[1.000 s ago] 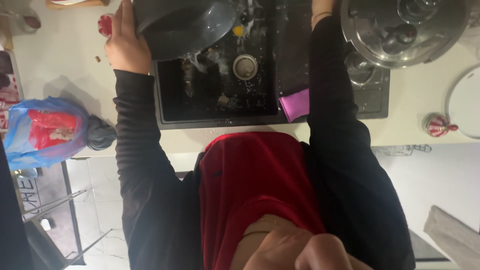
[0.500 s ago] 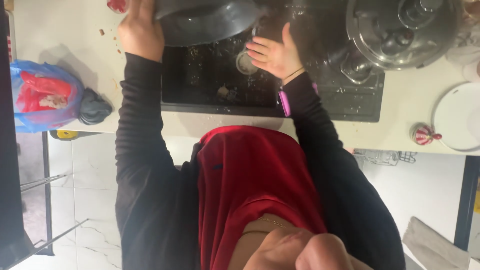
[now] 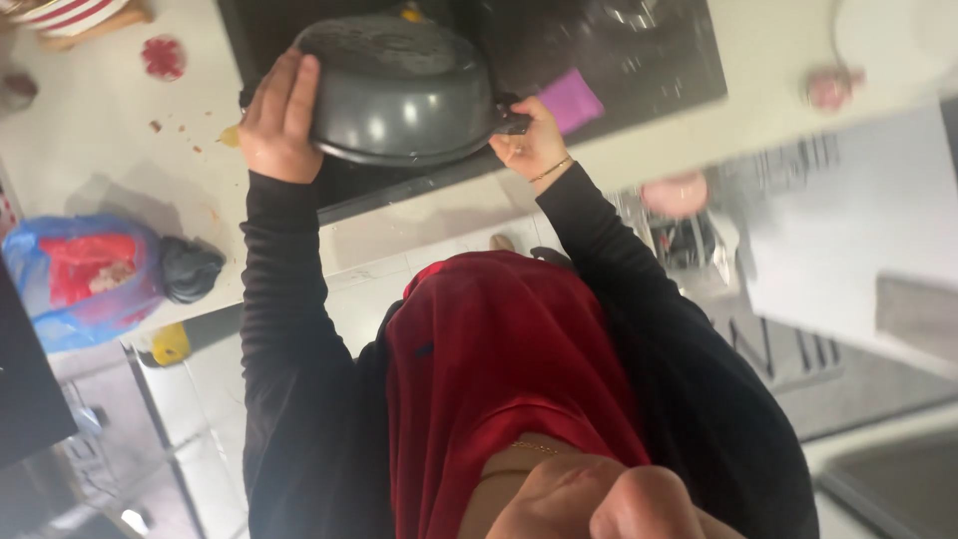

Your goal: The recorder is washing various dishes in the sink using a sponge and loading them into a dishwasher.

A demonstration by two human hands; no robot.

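A dark grey pot (image 3: 399, 95) hangs over the near edge of the black sink (image 3: 639, 60), tilted so its outer wall faces me. My left hand (image 3: 279, 120) grips its left rim, fingers spread over the side. My right hand (image 3: 529, 140) holds the short handle on the pot's right side. Both arms are in black sleeves, and a thin bracelet sits on the right wrist. A purple sponge (image 3: 571, 100) lies just right of the right hand, at the sink edge.
The white counter (image 3: 90, 150) to the left carries crumbs, a red round item (image 3: 163, 57) and a blue plastic bag (image 3: 80, 279) with red contents. A white plate (image 3: 888, 30) and a small pink object (image 3: 828, 88) lie at the right. My red garment (image 3: 499, 369) fills the foreground.
My right hand left the sink basin and took the pot's handle. The pot came down toward the near sink edge, and the view swung right and blurred.
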